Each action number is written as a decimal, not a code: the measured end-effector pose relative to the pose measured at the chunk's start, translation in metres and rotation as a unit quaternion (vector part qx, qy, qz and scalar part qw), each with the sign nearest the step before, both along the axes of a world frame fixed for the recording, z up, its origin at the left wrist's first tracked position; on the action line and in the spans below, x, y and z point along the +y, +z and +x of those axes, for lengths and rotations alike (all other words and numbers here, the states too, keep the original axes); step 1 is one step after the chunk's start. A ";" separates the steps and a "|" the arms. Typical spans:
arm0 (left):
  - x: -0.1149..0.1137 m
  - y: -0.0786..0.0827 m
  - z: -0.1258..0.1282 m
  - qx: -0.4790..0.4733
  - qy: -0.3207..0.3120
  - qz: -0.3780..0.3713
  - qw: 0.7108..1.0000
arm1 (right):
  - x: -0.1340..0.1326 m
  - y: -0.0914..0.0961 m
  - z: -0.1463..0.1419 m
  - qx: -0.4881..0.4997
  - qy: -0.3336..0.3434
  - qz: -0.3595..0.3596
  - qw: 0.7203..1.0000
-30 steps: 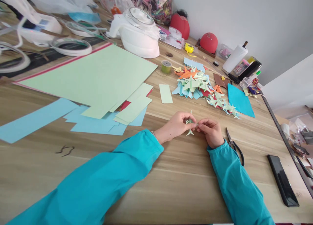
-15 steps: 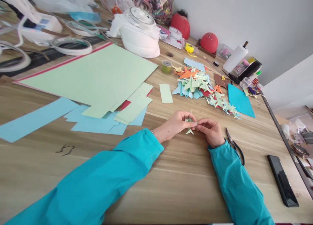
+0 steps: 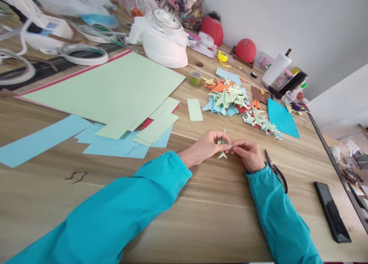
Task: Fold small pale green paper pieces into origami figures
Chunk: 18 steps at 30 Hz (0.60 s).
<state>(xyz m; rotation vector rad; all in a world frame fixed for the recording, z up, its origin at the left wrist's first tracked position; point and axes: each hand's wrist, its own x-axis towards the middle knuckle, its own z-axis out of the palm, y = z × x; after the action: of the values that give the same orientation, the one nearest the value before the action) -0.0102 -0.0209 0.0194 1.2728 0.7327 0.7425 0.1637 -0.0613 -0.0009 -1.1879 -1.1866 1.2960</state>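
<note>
Between my hands is a small pale green folded paper plane (image 3: 222, 155), its tail pointing towards me. My left hand (image 3: 208, 144) pinches its body between thumb and fingers, which cover much of it. My right hand (image 3: 249, 155) pinches the tip of its right wing with thumb and forefinger. Just beyond them lies a heap of folded paper planes (image 3: 225, 97) in green, blue, orange and red, trailing off to smaller ones (image 3: 260, 120). A pair of scissors (image 3: 276, 170) rests beside my right wrist.
A large green sheet (image 3: 115, 84) and blue strips (image 3: 115, 148) lie to the left. One green slip (image 3: 195, 110) is near the heap. A spool (image 3: 196, 78) stands behind it, a turquoise cloth (image 3: 283, 118) to the right. A black case (image 3: 332, 212) lies near the right edge.
My right hand has shifted very slightly to the right, and the wing tip between the fingers appears turned more edge-on. My left hand keeps its pinch on the paper plane.
</note>
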 end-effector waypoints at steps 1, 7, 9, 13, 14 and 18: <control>0.000 0.000 0.000 0.004 0.001 0.004 1.000 | 0.000 0.000 0.000 0.002 -0.003 -0.001 1.000; 0.000 0.000 0.000 0.012 0.001 0.017 1.000 | 0.001 -0.001 -0.001 -0.006 -0.005 -0.002 1.000; 0.000 0.000 0.000 0.015 0.003 0.021 1.000 | 0.001 -0.001 -0.001 -0.008 -0.010 -0.005 1.000; 0.000 0.000 0.000 0.019 0.003 0.023 1.000 | 0.001 -0.001 -0.002 -0.007 -0.021 -0.009 1.000; 0.000 0.000 0.000 0.022 0.002 0.025 0.999 | 0.001 -0.001 -0.002 -0.005 -0.023 -0.010 1.000; 0.000 -0.003 0.000 0.034 0.009 0.050 0.998 | 0.001 0.000 -0.004 0.003 -0.038 -0.014 0.999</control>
<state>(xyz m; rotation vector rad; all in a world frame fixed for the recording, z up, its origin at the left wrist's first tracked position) -0.0099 -0.0204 0.0164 1.3895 0.7696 0.7611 0.1599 -0.0599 -0.0012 -1.2372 -1.1110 1.2624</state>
